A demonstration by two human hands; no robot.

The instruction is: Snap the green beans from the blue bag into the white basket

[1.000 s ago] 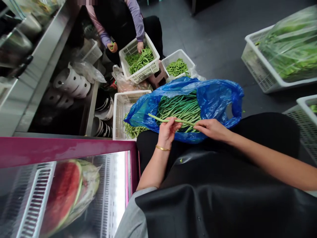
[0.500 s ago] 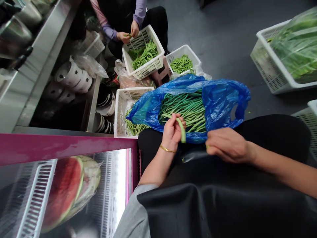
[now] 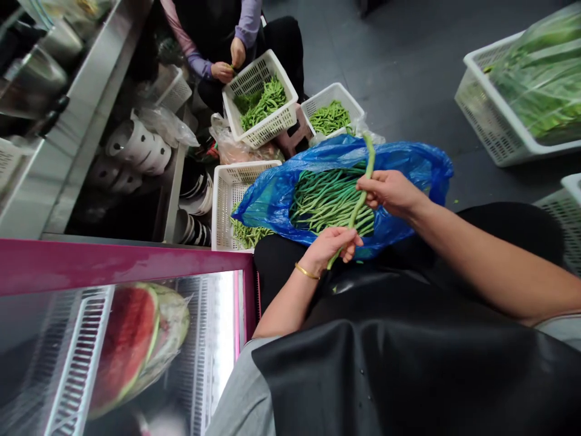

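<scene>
A long green bean [image 3: 369, 158] is held in both hands above an open blue plastic bag [image 3: 267, 197]. My left hand [image 3: 334, 247], with a gold bangle at the wrist, is closed on its lower part. My right hand [image 3: 385, 191] pinches the same bean higher up, and its tip curves beyond the fingers. Inside the bag lie many long green beans [image 3: 322, 197]. To the left of the bag stands a white basket [image 3: 221, 209] with short bean pieces [image 3: 247, 235] in it.
Across from me a person's hands [image 3: 229, 65] work over a white basket [image 3: 272, 127] of bean pieces. Another basket [image 3: 333, 91] stands beside it. A greens basket [image 3: 512, 130] is at right; a pink-framed glass case [image 3: 136, 261] at lower left.
My right hand has moved up and left over the bag and now grips a long bean. My left hand has shifted slightly right and down, and holds the long bean's lower part.
</scene>
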